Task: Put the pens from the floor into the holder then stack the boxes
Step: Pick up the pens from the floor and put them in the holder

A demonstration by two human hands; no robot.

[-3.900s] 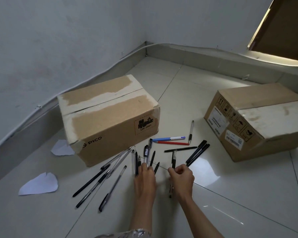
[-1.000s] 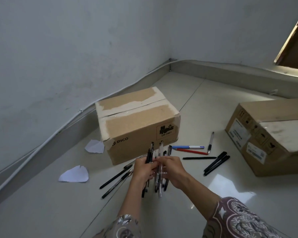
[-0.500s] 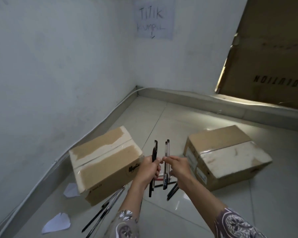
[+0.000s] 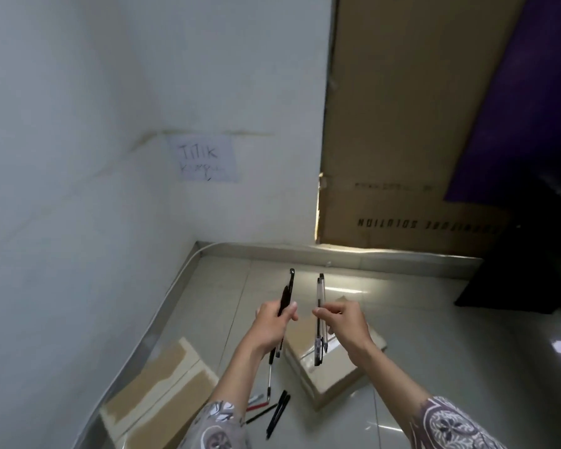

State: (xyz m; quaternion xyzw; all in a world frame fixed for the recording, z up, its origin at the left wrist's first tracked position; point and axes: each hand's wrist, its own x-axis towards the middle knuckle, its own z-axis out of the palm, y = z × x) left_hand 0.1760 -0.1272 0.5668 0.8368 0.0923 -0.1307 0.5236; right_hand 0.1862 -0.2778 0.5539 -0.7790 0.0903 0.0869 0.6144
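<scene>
A: Your left hand [image 4: 272, 325] grips a few black pens [image 4: 285, 299], upright. Your right hand [image 4: 344, 322] pinches a few clear pens [image 4: 320, 319], also upright, apart from the black ones.

B: Progress?

A: Partway through gathering, by my reading. More loose pens [image 4: 277, 413] lie on the floor [image 4: 434, 319] below your arms. No holder in view.

B: Boxes?

A: Left box [image 4: 156, 393] and right box [image 4: 334, 377] sit apart on the floor, unstacked. Both steps remain.

A single head-worn camera looks forward and slightly down from standing height, seemingly, toward the room corner, where floor [image 4: 434, 319] meets white wall [image 4: 78, 157]; both hands appear close below.
</scene>
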